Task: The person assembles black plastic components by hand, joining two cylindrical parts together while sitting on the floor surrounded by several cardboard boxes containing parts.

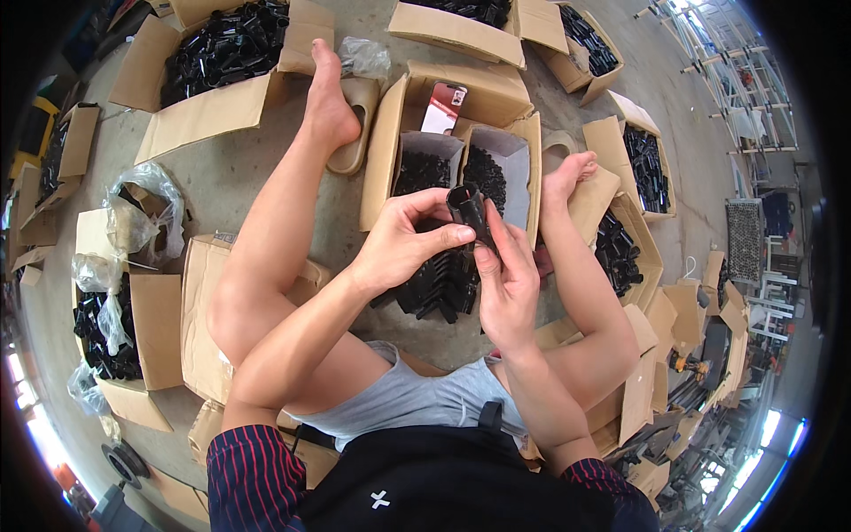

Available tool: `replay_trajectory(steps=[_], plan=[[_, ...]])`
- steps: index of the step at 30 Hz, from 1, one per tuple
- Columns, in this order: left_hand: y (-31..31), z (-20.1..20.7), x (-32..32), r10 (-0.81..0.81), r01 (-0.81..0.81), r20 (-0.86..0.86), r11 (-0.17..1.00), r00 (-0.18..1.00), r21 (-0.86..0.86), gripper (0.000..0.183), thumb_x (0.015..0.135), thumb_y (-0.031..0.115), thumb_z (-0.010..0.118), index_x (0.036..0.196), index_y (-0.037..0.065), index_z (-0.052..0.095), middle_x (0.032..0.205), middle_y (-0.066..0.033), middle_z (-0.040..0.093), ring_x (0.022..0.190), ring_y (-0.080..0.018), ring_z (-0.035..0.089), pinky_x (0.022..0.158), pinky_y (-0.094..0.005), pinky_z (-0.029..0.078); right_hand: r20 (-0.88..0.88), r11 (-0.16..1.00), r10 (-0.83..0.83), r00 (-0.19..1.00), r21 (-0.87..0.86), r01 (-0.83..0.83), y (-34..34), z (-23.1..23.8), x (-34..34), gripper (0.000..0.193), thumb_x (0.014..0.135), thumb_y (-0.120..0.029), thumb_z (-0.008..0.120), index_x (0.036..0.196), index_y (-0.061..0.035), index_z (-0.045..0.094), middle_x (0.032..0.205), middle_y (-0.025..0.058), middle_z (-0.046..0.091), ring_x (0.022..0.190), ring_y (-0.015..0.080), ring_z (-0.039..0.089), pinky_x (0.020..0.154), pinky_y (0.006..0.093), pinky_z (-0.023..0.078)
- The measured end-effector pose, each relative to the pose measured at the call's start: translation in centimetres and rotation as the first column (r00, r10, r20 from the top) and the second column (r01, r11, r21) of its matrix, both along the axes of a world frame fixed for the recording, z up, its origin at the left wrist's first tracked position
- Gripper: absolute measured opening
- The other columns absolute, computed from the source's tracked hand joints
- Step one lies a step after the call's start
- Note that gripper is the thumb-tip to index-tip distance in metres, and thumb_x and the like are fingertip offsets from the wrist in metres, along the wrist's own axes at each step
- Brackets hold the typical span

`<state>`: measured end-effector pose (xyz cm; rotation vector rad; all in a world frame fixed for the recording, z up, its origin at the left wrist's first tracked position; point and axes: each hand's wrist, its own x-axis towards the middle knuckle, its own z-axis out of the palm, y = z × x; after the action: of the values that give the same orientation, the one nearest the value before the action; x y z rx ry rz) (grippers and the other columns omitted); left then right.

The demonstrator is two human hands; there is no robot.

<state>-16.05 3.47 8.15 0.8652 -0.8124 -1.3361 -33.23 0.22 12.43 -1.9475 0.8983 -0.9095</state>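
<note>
Between my hands is a short black plastic part with a hollow, tube-like end (466,209). My left hand (409,238) pinches its upper end between thumb and fingers. The fingers and thumb of my right hand (510,282) close round its lower side. Below and behind my hands, a pile of black angled plastic pieces (439,291) lies in front of an open cardboard box (383,151). Inside that box, two grey-lined compartments hold small black parts (486,173). My fingers hide some of the part and the pile.
A phone (443,108) leans inside the box beyond the compartments. Open cartons of black parts stand around: far left (222,55), left (106,328), right (618,248) and far right (645,168). My bare legs flank the work, near a tan sandal (353,133). Clear plastic bags (146,208) lie left.
</note>
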Motion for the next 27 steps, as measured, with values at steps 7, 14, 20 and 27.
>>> replay_trajectory(steps=[7,14,20,27], plan=[[0.2,0.9,0.1,0.043,-0.041,-0.067,0.999,0.997,0.018,0.022,0.09,0.008,0.076,0.11,0.001,0.07,0.089,0.0011,0.069,0.087,-0.0046,0.061,0.08,-0.0231,0.052,0.019,0.999,0.019,1.0,-0.035,-0.019,-0.4,-0.1,0.4,0.04,0.099,-0.007,0.062,0.139,-0.005,0.06,0.126,0.0132,0.063,0.112,0.0221,0.063,0.096,0.0323,0.05],[0.3,1.3,0.0,0.138,-0.13,0.119,0.989,0.983,-0.065,0.025,0.09,0.009,0.076,0.112,-0.001,0.07,0.091,-0.0013,0.071,0.086,-0.0057,0.062,0.079,-0.0242,0.052,0.012,1.0,0.03,0.999,0.001,-0.03,-0.6,-0.4,0.5,0.042,0.098,-0.006,0.063,0.14,-0.0054,0.06,0.126,0.0127,0.063,0.113,0.0213,0.063,0.096,0.0324,0.051],[0.5,2.8,2.6,0.269,-0.245,0.263,0.962,0.926,-0.12,0.025,0.091,0.01,0.074,0.112,-0.004,0.07,0.098,-0.0034,0.072,0.091,-0.0069,0.062,0.082,-0.0256,0.052,0.087,0.99,0.091,0.992,0.097,-0.099,-2.7,-1.0,1.3,0.049,0.101,-0.014,0.062,0.148,-0.0064,0.05,0.127,0.0138,0.063,0.11,0.0209,0.063,0.095,0.0317,0.051],[2.0,5.2,10.5,0.555,-0.475,0.634,0.821,0.538,-0.317,0.025,0.091,0.011,0.074,0.112,-0.004,0.072,0.094,-0.0022,0.072,0.087,-0.0068,0.061,0.08,-0.0229,0.049,-0.297,0.998,-0.069,0.952,-0.011,0.069,-11.3,-8.5,3.4,0.021,0.097,-0.011,0.062,0.114,-0.0061,0.072,0.104,0.013,0.073,0.099,0.024,0.07,0.087,0.0347,0.053]])
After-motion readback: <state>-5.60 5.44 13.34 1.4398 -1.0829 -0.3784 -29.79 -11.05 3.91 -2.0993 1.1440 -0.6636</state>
